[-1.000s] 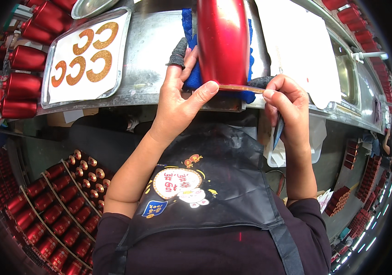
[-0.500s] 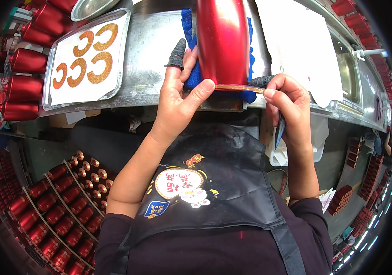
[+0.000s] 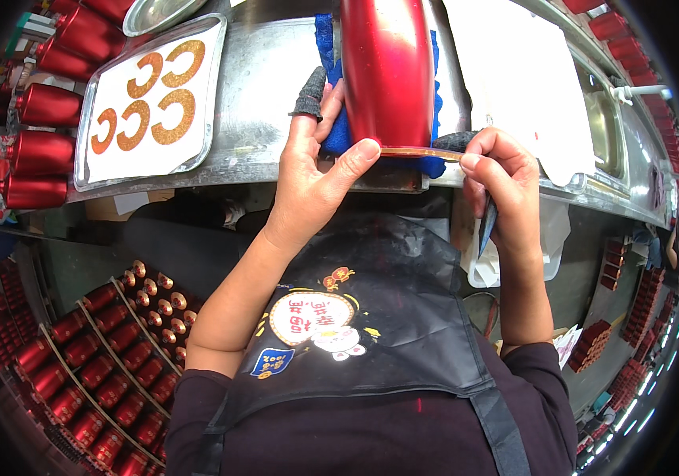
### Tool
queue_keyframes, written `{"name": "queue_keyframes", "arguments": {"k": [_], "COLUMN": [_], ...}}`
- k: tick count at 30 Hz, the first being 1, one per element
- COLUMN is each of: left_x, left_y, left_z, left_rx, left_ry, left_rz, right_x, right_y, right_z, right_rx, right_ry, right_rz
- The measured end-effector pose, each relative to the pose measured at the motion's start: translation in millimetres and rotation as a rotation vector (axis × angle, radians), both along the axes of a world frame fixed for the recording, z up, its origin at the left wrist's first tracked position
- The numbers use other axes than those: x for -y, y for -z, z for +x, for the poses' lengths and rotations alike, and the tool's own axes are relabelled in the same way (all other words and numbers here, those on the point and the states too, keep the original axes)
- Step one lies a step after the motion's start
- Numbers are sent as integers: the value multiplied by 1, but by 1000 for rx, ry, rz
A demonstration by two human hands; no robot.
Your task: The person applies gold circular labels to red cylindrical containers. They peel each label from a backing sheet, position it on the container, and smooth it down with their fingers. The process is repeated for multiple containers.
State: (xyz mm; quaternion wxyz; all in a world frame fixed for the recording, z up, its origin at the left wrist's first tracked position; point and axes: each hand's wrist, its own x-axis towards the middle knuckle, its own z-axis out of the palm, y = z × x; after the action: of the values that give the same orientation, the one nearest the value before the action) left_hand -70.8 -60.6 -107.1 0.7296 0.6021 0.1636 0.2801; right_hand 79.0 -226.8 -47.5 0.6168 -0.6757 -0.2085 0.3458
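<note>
A large glossy red cylinder (image 3: 388,70) lies on a blue cloth (image 3: 331,127) on the metal bench (image 3: 252,95), its near end facing me. My left hand (image 3: 313,170) holds the cylinder's near left side, thumb pressed on its lower rim; a grey cot covers one finger. A thin gold strip (image 3: 420,152) runs along that rim. My right hand (image 3: 500,178) pinches the strip's right end and also holds a dark pointed tool (image 3: 487,226).
A white tray (image 3: 149,99) with several gold ring-shaped stickers lies at the left of the bench. Small red cylinders (image 3: 34,151) lie beside it, and many more stand in a rack (image 3: 93,365) at lower left. White sheets (image 3: 514,79) cover the bench's right.
Barely anything has moved. Both hands stay at the cylinder's near rim with the gold strip between them.
</note>
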Motion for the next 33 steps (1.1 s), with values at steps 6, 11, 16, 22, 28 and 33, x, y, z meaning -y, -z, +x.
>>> {"name": "queue_keyframes", "arguments": {"k": [6,11,16,22,28,33], "left_x": [3,-2,4,11,8,2], "left_y": [-1,2,1,-1,3,0], "left_z": [1,-2,-21,-37,-36,-35], "left_rx": [31,6,-63,-257,-251,-232], "left_ry": [-3,3,-156,-164,-178,-174], "left_rz": [-25,37,316,1053,1104,1162], "right_x": [0,2,5,6,4,4], "right_y": [1,3,1,-2,2,7], "right_z": [0,1,3,1,4,6], "right_rx": [2,-6,10,45,63,81], "right_ry": [5,3,-19,-17,5,2], "right_rz": [6,1,23,24,-2,-27]}}
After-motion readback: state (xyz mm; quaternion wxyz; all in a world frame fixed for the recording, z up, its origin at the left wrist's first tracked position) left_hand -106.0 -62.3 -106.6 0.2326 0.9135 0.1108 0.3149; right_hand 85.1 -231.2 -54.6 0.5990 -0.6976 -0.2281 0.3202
